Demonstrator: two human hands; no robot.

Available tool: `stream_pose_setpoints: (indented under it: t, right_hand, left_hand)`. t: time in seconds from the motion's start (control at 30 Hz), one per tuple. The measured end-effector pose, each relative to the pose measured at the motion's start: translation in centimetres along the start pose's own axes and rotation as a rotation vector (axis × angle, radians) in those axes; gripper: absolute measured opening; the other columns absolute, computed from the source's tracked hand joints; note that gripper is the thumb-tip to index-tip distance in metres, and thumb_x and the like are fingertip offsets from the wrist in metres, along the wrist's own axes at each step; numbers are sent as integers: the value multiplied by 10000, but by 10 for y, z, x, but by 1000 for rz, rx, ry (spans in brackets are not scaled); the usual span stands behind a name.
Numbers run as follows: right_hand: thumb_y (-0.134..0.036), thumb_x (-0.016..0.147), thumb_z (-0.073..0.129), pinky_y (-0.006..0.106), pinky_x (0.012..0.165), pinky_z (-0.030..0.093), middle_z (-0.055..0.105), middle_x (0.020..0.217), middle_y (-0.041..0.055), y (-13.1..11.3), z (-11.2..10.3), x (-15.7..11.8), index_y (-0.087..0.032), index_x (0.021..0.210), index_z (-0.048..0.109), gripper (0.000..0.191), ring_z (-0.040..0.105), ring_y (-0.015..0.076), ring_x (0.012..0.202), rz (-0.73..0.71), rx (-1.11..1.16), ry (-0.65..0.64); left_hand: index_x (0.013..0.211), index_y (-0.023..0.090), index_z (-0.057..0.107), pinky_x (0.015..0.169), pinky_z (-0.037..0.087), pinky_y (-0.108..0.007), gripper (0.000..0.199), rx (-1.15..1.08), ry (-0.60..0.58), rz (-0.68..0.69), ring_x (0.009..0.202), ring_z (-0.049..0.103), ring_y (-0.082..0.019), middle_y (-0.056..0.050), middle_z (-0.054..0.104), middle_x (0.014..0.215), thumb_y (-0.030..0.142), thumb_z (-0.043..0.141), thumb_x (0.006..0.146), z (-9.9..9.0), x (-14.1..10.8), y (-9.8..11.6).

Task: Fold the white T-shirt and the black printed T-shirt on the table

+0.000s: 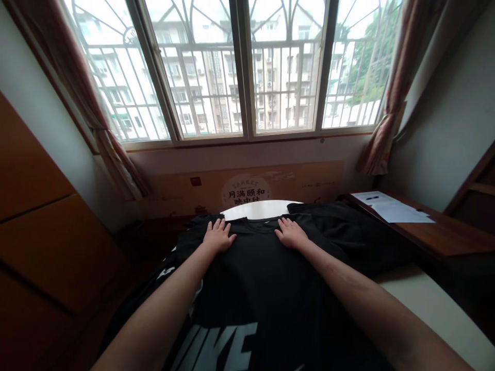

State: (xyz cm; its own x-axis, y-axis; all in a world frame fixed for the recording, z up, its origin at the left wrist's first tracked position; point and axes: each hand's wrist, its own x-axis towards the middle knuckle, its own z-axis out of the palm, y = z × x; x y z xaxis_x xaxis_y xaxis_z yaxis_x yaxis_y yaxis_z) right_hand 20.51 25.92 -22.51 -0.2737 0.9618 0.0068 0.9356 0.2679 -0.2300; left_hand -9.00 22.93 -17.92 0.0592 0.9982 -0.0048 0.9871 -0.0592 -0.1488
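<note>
A black T-shirt (263, 273) lies spread over a white round table (436, 299), its neckline at the far side and large pale lettering near me. My left hand (217, 236) rests flat on the shirt, left of the neckline, with its fingers spread. On the other side of the neckline my right hand (291, 233) also lies flat, fingers stretched out. Neither hand grips the cloth. More dark cloth (356, 237) is heaped on the table to the right of the shirt. Part of the shirt's lower end runs out of view.
Sheets of paper (400, 208) lie on a brown wooden desk (456, 234) at the right. Behind the table, a printed cardboard panel (317, 180) stands below the barred window (282, 87). Orange cabinets (38, 242) stand at the left, and curtains (381, 144) hang by the window.
</note>
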Motion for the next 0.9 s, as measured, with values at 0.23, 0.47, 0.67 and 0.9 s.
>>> stream_pose_setpoints:
  t: [0.23, 0.47, 0.67, 0.9]
  right_hand:
    - [-529, 1022, 252, 434, 1238, 138, 207, 1674, 153, 0, 0, -1, -87, 1604, 242, 731, 171, 298, 1547, -4, -12, -5]
    - [-523, 1023, 271, 439, 1232, 150, 232, 1666, 161, 0, 0, -2, -126, 1608, 250, 707, 196, 311, 1540, -14, -3, 11]
    - [-496, 1014, 331, 431, 1240, 117, 210, 1676, 141, -1, -8, -5, -140, 1613, 227, 705, 165, 286, 1550, -39, -15, 95]
    - [-490, 1019, 308, 521, 1227, 132, 199, 1664, 206, 34, -30, -11, -29, 1581, 274, 728, 164, 361, 1538, 147, 13, 100]
  left_hand:
    - [1612, 185, 242, 1216, 161, -561, 734, -63, -16, -78, 1558, 118, -316, -141, 144, 1679, 590, 256, 1001, -5, -9, -45]
    - [1620, 218, 216, 1193, 243, -541, 726, -123, -11, -264, 1546, 179, -311, -146, 172, 1678, 588, 231, 996, -4, -16, -74]
    - [1609, 137, 237, 1127, 240, -690, 766, -124, 99, -470, 1511, 200, -451, -249, 196, 1652, 579, 170, 987, -22, -18, -60]
    - [1584, 152, 331, 1240, 154, -508, 755, -109, 105, -11, 1554, 142, -311, -146, 206, 1672, 586, 325, 966, -18, -13, 21]
